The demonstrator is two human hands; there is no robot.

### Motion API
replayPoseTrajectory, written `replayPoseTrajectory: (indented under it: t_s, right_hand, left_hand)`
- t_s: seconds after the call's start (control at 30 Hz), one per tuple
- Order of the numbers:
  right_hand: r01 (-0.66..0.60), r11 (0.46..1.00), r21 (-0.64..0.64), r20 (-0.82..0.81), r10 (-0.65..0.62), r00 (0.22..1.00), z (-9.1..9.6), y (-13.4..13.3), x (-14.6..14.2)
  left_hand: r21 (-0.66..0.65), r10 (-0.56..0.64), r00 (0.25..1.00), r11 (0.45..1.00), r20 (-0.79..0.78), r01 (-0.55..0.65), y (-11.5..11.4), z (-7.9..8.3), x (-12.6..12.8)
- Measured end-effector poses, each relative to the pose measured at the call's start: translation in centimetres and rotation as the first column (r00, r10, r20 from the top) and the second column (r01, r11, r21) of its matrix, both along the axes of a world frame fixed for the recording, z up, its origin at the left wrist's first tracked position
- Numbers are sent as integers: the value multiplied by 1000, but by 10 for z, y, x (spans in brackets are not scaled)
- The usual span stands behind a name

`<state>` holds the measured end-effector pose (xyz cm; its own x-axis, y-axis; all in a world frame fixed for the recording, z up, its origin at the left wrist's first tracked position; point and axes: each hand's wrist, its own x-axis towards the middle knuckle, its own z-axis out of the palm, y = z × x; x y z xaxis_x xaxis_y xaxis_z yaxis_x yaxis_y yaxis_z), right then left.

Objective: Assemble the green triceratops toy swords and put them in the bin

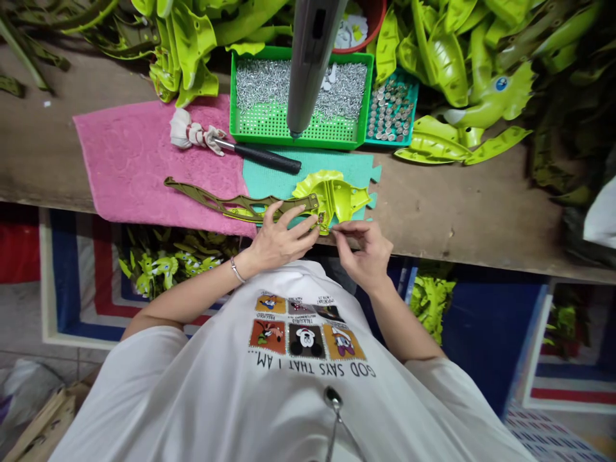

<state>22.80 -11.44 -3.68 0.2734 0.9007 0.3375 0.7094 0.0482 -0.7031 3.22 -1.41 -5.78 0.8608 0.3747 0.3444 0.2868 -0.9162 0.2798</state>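
Observation:
My left hand (283,236) lies over a long olive plastic piece (231,204) with cut-out openings, its fingers spread across the right end. Beneath that end is a lime-green plastic half shell (337,196) with a scalloped edge, hollow side up. My right hand (366,250) is closed in a pinch at the shell's near edge, close to my left fingertips. Whatever is between thumb and forefinger is too small to make out. Behind the pieces lies a hammer (267,157) with a black handle, its head wrapped in white cloth.
A pink towel (125,160) and a teal foam mat (269,173) cover part of the bench. Beyond stand a green basket of screws (235,122) and a teal tray of small round metal pieces (409,122). A grey power screwdriver (308,70) hangs overhead. Lime-green parts (447,64) are heaped behind.

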Motion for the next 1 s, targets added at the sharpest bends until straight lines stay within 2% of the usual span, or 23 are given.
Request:
replayPoseTrajectory:
  t_s: [0.17, 0.3, 0.43, 0.67, 0.83, 1.0]
  right_hand:
    - [-23, 996, 91, 42, 19, 999, -1, 8, -4]
    - [-21, 994, 110, 88, 12, 996, 0, 11, -4]
    - [28, 998, 58, 27, -29, 999, -1, 9, -6]
    - [148, 988, -35, -105, -151, 983, -3, 7, -17]
    - [197, 974, -108, -114, -209, 971, 2, 7, -18]
    - [197, 967, -160, -44, -206, 977, 6, 9, -15]
  left_hand:
    - [1, 5, 1000, 1000, -5, -5, -2, -1, 1]
    - [19, 24, 1000, 1000, -14, -24, -3, -2, 1]
    - [84, 26, 999, 996, 25, -29, -4, -4, 1]
    - [10, 24, 1000, 1000, -2, -24, -5, -5, 1]
    - [-33, 0, 1000, 999, -32, -1, -4, -4, -2]
    - [-31, -14, 999, 999, -30, 13, -3, -5, -3]
